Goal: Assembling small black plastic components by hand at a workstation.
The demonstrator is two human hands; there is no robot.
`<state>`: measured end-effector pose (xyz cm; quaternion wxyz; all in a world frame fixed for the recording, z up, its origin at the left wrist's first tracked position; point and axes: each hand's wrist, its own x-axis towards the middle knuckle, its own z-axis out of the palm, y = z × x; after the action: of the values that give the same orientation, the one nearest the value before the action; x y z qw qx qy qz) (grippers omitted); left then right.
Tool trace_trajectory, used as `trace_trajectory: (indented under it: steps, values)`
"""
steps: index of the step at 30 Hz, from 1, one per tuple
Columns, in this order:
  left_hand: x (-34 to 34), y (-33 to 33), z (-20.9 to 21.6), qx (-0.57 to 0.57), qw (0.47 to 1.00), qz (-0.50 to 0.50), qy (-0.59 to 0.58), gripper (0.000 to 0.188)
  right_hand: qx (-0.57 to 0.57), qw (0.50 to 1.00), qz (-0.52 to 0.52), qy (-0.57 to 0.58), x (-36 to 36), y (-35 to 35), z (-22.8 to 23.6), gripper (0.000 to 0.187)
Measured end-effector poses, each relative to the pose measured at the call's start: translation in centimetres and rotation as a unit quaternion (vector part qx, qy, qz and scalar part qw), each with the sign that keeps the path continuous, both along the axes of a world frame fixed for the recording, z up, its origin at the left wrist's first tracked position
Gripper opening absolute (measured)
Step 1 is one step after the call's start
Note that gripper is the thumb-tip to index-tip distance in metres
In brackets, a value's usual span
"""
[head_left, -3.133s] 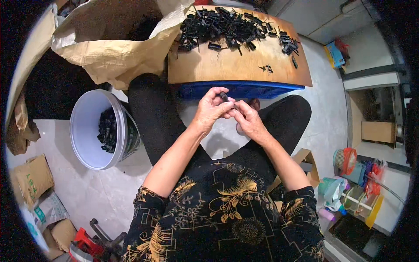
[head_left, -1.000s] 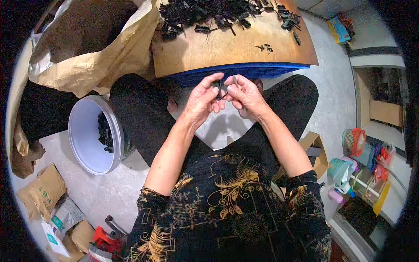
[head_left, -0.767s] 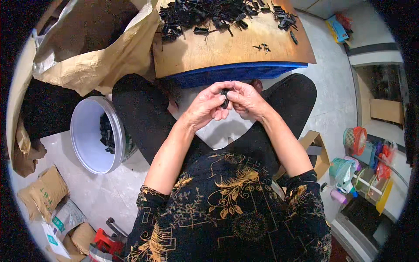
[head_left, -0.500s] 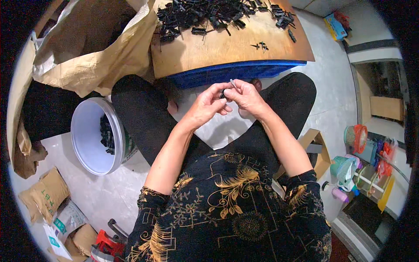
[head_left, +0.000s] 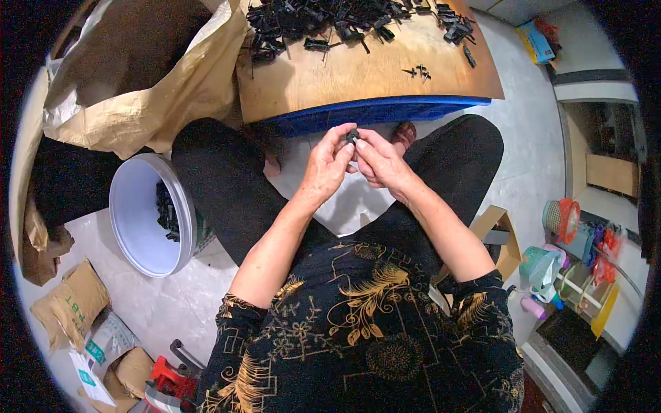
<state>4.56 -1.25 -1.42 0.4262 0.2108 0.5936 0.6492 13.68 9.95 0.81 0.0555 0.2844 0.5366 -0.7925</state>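
In front of my knees, the fingertips of my left hand (head_left: 326,165) and my right hand (head_left: 383,164) meet around a small black part (head_left: 353,135). Both hands are closed on it, thumbs and forefingers pinching, and much of it is hidden by the fingers. Beyond them, a heap of black plastic parts (head_left: 310,24) covers the far side of a wooden board (head_left: 330,79). A few tiny dark pieces (head_left: 421,71) lie apart on the board's right half. More black parts (head_left: 166,213) rest inside a white bucket (head_left: 122,230) beside my left leg.
Under the board is a blue crate (head_left: 385,110). A large open woven sack (head_left: 138,120) stands at the far left, above the bucket. Brown packages (head_left: 72,299) lie at lower left near a red object (head_left: 169,382). An open cardboard box (head_left: 509,241) sits to my right.
The thin light-grey piece that stuck up from my right fingers no longer shows. My right hand has turned and shifted slightly left; the black part is more exposed between the fingertips.
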Motion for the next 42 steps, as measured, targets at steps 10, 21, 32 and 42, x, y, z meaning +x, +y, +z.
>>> trace_trajectory:
  steps: [10, 21, 32, 42]
  values:
    - [0.3, 0.4, -0.2, -0.009, 1.0, 0.027, 0.013, 0.031, -0.023, 1.0, -0.009, 0.006, -0.4, 0.0, -0.5, 0.03]
    - [0.8, 0.7, -1.3, -0.064, 0.972, 0.114, 0.197, 0.031, 0.073, 0.993, 0.041, -0.084, -1.9, 0.7, -0.6, 0.024]
    - [-1.3, 1.7, -0.6, 0.06, 0.957, 0.132, -0.25, 0.029, 0.663, 0.716, 0.178, 0.127, -13.1, 8.9, 0.7, 0.018]
    - [-2.0, 1.1, -1.1, -0.027, 0.963, 0.143, -0.226, 0.016, 0.683, 0.695, 0.109, 0.196, -16.3, 8.7, -0.9, 0.014]
